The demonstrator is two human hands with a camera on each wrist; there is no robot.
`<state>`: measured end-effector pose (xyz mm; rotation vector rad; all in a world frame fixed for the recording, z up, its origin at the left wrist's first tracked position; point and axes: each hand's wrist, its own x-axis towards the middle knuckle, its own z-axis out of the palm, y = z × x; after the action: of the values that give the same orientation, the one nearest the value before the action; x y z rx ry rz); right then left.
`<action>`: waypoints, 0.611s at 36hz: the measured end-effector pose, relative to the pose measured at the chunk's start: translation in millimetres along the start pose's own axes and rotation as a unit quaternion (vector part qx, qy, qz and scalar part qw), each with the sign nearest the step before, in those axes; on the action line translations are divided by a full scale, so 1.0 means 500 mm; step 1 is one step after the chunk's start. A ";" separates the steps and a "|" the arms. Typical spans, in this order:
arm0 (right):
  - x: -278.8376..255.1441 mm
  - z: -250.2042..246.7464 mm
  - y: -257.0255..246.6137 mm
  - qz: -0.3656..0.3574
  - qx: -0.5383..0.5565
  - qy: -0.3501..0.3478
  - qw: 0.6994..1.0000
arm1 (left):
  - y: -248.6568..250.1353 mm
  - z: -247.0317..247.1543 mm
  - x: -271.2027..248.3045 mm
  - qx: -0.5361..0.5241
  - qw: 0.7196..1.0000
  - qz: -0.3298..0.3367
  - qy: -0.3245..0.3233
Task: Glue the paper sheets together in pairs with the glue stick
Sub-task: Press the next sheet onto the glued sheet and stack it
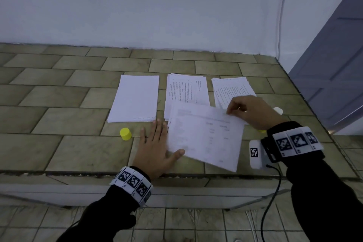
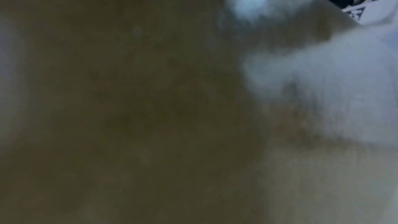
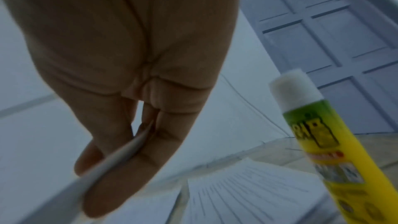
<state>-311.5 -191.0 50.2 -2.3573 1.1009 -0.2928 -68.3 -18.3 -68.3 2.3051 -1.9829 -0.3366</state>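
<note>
A printed sheet point(image 1: 206, 135) lies tilted near the table's front edge, over the front of the middle stack. My right hand point(image 1: 228, 112) pinches its far right edge; the right wrist view shows the sheet's edge point(image 3: 103, 164) between thumb and fingers point(image 3: 133, 168). My left hand point(image 1: 163, 137) lies flat on the table with straight fingers, its thumb on the sheet's near left corner. The uncapped yellow glue stick point(image 3: 323, 142) lies beside my right hand, apart from it; only its white tip point(image 1: 278, 111) shows in the head view. Its yellow cap point(image 1: 125, 133) stands left of my left hand. The left wrist view is blurred.
Three paper stacks lie side by side further back: a blank one point(image 1: 135, 98), a printed one point(image 1: 186, 92) and another printed one point(image 1: 231, 88) partly under my right hand. The tiled table point(image 1: 59, 94) ends at a wall behind and a door point(image 1: 334, 65) on the right.
</note>
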 end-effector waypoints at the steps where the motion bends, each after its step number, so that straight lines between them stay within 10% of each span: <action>1: 0.004 -0.009 0.000 0.003 0.019 0.027 0.999 | 0.000 0.001 -0.001 -0.005 1.000 0.000 0.003; 12: 0.092 0.064 0.016 0.125 0.283 0.139 0.941 | 0.001 0.005 -0.001 0.002 1.000 -0.004 0.015; 22: 0.144 0.144 0.007 0.186 0.122 0.104 0.969 | 0.002 0.000 -0.002 0.010 1.000 -0.006 0.007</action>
<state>-238.3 -221.8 -13.9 -1.8911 1.4847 -0.5134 -69.5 -17.4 -68.0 2.3266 -1.9752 -0.3002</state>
